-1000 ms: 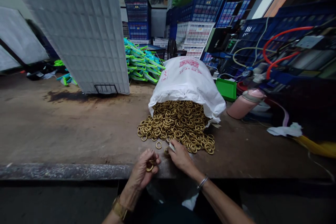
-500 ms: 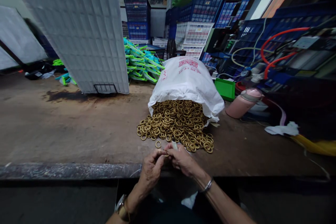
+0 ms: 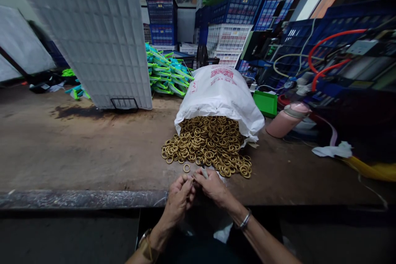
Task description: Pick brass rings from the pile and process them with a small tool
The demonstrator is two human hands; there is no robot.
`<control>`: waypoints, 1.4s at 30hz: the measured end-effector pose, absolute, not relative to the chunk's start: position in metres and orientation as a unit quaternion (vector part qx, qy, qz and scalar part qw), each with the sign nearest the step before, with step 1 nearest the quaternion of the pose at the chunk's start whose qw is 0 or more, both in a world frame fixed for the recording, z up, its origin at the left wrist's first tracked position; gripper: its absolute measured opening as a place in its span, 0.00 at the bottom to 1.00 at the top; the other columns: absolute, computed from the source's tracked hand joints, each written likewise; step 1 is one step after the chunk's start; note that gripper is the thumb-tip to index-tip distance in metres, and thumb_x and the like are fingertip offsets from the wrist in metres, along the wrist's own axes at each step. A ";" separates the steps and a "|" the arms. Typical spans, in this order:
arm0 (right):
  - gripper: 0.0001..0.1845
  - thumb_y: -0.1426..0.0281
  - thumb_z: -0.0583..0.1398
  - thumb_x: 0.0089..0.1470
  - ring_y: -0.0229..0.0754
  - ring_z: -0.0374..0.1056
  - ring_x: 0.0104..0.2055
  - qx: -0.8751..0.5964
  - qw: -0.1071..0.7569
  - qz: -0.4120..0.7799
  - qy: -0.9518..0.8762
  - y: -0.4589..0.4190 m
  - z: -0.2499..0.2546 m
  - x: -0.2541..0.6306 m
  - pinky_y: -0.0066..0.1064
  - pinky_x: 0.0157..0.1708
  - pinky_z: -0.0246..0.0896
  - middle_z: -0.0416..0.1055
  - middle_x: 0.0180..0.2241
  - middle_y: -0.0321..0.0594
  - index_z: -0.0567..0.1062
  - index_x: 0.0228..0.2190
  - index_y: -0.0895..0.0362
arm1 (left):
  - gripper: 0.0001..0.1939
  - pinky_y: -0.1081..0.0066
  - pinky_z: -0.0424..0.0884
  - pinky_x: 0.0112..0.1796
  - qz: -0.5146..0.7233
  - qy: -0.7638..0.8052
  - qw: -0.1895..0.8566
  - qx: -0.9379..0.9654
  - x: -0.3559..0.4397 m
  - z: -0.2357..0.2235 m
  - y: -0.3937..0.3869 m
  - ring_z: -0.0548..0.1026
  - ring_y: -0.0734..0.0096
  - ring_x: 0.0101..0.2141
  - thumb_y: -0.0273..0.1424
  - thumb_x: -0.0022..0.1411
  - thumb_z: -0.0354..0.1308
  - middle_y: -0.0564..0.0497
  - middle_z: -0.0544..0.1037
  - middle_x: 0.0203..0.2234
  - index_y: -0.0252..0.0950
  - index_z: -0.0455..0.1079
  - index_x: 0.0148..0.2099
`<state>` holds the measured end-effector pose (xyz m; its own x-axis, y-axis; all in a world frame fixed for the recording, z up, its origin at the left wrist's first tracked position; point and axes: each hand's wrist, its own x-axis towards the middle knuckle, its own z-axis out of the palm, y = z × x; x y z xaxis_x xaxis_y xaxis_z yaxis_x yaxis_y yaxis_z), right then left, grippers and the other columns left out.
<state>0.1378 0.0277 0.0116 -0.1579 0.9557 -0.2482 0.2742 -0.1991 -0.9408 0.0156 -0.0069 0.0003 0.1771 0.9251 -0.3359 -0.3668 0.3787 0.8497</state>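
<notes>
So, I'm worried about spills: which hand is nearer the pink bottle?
Right. The right hand is to the left of the pink bottle and closer to the camera; the left hand is even farther left.

Pretty dim and cool-toned in here. The white bag (image 3: 219, 90) near the middle catches decent light, and the rings (image 3: 207, 142) toward 6 o'clock look fairly crisp, dull glints. Under the desk (image 3: 77, 148) it's nearly black. The panel (image 3: 99, 37) at 10 o'clock looks stretched, yellow stuff (image 3: 374, 170) past 3 smeary.
</notes>
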 end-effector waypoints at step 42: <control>0.13 0.80 0.49 0.43 0.37 0.62 0.26 -0.561 0.096 0.229 -0.790 0.030 -0.001 0.149 0.26 0.25 0.44 0.69 0.24 0.37 0.68 0.30 0.56 | 0.17 0.81 0.50 0.15 0.469 0.443 0.663 0.380 0.009 0.002 -0.011 0.57 0.85 0.14 0.43 0.51 0.56 0.59 0.63 0.15 0.36 0.58 0.26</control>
<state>0.1494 0.0298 -0.0007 -0.3522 0.9299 -0.1061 0.8420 0.2654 -0.4697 0.0090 -0.0114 0.0022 0.1679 0.9585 -0.2306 -0.2855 0.2712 0.9192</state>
